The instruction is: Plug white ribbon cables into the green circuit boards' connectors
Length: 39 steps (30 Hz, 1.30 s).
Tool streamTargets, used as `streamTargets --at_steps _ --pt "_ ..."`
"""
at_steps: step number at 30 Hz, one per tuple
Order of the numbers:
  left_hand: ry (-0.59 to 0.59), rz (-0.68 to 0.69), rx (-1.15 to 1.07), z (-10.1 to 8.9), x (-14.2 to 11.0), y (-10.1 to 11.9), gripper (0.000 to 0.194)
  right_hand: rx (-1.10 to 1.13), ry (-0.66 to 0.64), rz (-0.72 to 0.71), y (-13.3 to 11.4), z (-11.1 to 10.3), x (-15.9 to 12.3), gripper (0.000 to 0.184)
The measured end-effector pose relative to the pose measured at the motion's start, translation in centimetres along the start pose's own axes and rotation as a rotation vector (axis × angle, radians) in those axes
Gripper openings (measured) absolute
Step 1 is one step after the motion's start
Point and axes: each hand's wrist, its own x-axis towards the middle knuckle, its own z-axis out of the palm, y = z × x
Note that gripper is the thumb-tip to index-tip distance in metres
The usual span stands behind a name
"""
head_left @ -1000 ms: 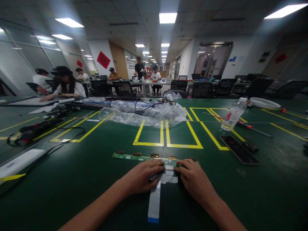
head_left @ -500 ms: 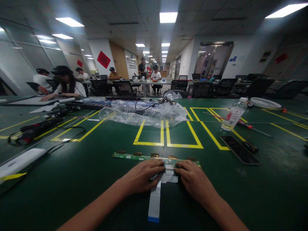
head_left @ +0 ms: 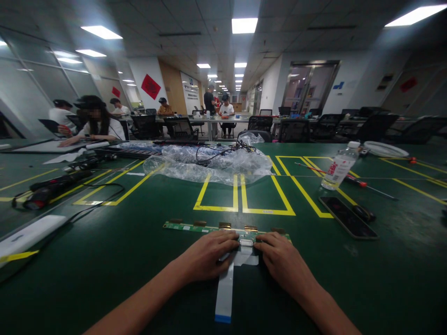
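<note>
A long, narrow green circuit board [head_left: 193,228] lies across the table in front of me, with copper-coloured tabs along its far edge. A white flat ribbon cable [head_left: 224,293] meets it at a silvery connector [head_left: 246,243], folds over, and runs toward me to a blue-tipped end. My left hand [head_left: 209,253] is closed at the connector's left end, fingertips on the board and thumb by the cable. At the connector's right end, my right hand [head_left: 279,256] has bent fingers pressed against the cable's edge and the board. Both hands cover parts of the board.
Clear plastic wrap [head_left: 216,163] with black cables lies beyond the board. A phone [head_left: 347,217], a water bottle [head_left: 340,166] and a screwdriver [head_left: 363,184] are on the right. A black flashlight-like tool [head_left: 52,188] and a white box [head_left: 33,232] lie left. People sit farther back.
My hands, the board and the cable stay practically where they were. In the background, a standing person has shifted slightly to the right.
</note>
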Motion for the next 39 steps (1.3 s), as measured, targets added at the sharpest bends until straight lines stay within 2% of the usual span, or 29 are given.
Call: streamTargets --at_steps 6,14,16,18,21,26,29,33,39 --pt "-0.052 -0.035 0.006 -0.3 0.0 0.0 0.052 -0.012 0.011 0.038 -0.9 -0.1 -0.1 0.037" --pt "-0.162 0.028 -0.01 -1.0 -0.2 0.3 0.058 0.057 -0.064 -0.083 -0.6 0.1 -0.1 0.054" --pt "-0.177 -0.011 0.008 -1.1 -0.4 -0.2 0.056 0.091 -0.07 -0.096 -0.4 0.1 0.1 0.06" --pt "-0.185 -0.135 0.074 -1.3 -0.9 -1.7 0.052 0.118 -0.057 -0.082 -0.2 0.2 0.2 0.062" --pt "-0.152 -0.383 0.18 -2.1 -2.5 -5.7 0.053 0.165 -0.037 -0.026 0.2 0.4 0.1 0.056" --pt "-0.04 -0.829 0.32 -5.0 -8.3 -14.0 0.059 0.227 -0.038 0.025 0.9 0.6 -0.4 0.047" --pt "0.002 -1.048 0.383 -6.5 -11.7 -17.2 0.059 0.231 -0.033 0.034 1.0 0.7 -0.5 0.045" --pt "0.025 -1.211 0.428 -6.8 -13.6 -18.9 0.063 0.241 -0.03 0.035 0.9 0.6 -0.3 0.041" --pt "0.039 -1.235 0.447 -6.2 -13.6 -18.9 0.066 0.226 -0.04 0.045 0.8 0.5 -0.2 0.039"
